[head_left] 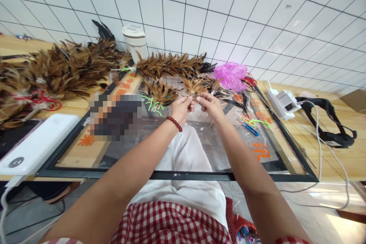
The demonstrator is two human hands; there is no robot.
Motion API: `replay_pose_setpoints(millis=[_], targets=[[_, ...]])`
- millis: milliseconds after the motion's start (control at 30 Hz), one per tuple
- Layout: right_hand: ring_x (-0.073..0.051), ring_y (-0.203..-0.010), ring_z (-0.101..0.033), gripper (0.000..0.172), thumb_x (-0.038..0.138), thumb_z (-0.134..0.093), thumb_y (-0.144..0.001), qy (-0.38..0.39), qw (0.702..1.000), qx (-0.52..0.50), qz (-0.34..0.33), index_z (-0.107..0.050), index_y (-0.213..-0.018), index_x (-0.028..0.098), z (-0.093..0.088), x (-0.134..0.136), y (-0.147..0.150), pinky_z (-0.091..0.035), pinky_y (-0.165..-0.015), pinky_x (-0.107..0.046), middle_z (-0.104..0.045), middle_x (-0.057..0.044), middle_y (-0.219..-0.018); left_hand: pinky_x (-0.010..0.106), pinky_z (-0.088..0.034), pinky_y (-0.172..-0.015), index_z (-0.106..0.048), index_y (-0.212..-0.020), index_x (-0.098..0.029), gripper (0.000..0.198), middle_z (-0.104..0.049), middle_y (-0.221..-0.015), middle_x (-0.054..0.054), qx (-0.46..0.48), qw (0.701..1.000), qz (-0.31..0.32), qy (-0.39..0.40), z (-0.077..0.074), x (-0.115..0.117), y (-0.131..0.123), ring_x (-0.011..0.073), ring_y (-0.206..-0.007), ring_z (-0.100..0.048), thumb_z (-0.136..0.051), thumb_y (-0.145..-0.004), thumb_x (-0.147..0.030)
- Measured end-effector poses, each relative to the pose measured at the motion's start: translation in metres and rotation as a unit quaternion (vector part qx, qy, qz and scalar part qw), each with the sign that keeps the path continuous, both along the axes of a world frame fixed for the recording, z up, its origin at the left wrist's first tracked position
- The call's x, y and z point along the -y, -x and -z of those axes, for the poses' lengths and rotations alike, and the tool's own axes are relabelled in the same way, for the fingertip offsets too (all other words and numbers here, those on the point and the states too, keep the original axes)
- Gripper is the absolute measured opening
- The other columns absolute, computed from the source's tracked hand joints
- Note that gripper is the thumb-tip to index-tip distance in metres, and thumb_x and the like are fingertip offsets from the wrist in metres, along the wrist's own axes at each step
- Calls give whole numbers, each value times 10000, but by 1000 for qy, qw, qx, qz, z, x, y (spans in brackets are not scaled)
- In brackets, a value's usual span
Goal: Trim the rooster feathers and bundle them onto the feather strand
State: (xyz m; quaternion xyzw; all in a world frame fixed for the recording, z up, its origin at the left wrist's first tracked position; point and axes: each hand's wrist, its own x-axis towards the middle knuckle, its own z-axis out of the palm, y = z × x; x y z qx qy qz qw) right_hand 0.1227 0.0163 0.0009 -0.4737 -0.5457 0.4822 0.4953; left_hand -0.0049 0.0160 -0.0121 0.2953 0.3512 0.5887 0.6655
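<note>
My left hand (182, 107), with a red bead bracelet on its wrist, pinches the base of a small bunch of brown feathers (195, 85) over a glass table top (183, 148). My right hand (211, 106) pinches the same bunch from the other side, fingers closed. A second small feather bunch (159, 92) tied with green cord lies just left of my hands. A long string of brown feathers (171, 65) lies behind them.
A big heap of brown feathers (57, 68) covers the left of the wooden bench. A white cup (135, 40), a pink plastic bag (229, 75), blue-handled scissors (251, 129), a white power bank (37, 143), a power strip (281, 101) and a black strap (328, 118) lie around.
</note>
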Motion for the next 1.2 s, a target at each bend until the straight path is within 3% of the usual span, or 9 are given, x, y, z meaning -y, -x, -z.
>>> replay_pose_setpoints(millis=[133,233,333,633,833,933,1000,1067,1200], targets=[[-97,-582,-519,395,432,-817,-544,68,989,-34,-128,-629,-751,153,-3,7,-8,-326,-497,-219,-603,-3,-659,169,-356,-446,-546,-624,-113,237,-492,-501,-26,-13,987,156,24,-4,3,7,43,-432,-442,-725,-724,-232],[-103,-598,-543,429,377,-863,-466,90,985,-56,-136,-654,-772,161,-1,7,-20,-369,-526,-223,-636,-2,-687,163,-342,-435,-546,-628,-99,245,-513,-523,-10,-21,967,249,48,-9,6,11,41,-438,-448,-745,-704,-220],[-105,-607,-559,405,383,-858,-476,87,985,-75,-129,-670,-763,168,2,5,-26,-409,-564,-235,-650,1,-694,156,-319,-422,-574,-667,-85,237,-518,-533,-9,-33,956,289,43,-11,8,12,32,-431,-432,-756,-698,-235],[-39,-387,-354,404,399,-848,-458,56,995,-78,-4,-534,-545,159,-4,2,-15,-248,-404,-212,-475,62,-451,267,-518,-623,-631,-799,-90,188,-677,-764,97,-55,963,264,21,-9,10,9,118,-610,-629,-684,-777,-269],[-65,-419,-387,420,489,-796,-522,63,998,-23,4,-528,-577,170,0,0,-8,-291,-425,-227,-483,42,-473,172,-340,-397,-592,-676,-102,171,-506,-514,-14,-120,975,187,14,-8,14,-1,50,-397,-444,-667,-774,-221],[-89,-476,-417,386,538,-699,-651,-18,996,44,81,-568,-699,178,2,-1,-5,-357,-469,-239,-512,27,-558,152,-266,-372,-578,-689,-109,142,-452,-512,-35,-78,984,158,24,-10,12,0,32,-382,-379,-618,-793,-197],[-144,-639,-523,331,498,-614,-758,-138,964,151,168,-611,-849,180,1,2,-5,-444,-594,-285,-592,-32,-729,147,-227,-370,-564,-688,-115,132,-420,-514,-45,-52,990,129,31,-11,9,3,25,-381,-343,-584,-801,-180],[-208,-923,-560,276,389,-535,-842,-270,896,295,194,-626,-1007,187,-2,7,-4,-453,-804,-357,-625,-107,-1000,158,-193,-372,-557,-681,-122,128,-407,-512,-46,-62,993,91,36,-11,5,7,30,-380,-318,-564,-798,-174],[-235,-1300,-366,392,178,-407,-903,-411,749,518,31,-533,-1263,267,-6,17,1,-256,-1052,-441,-515,-77,-1354,205,-182,-417,-514,-549,-146,205,-404,-463,-34,-208,978,8,-10,-7,-4,12,58,-406,-293,-586,-741,-156]])
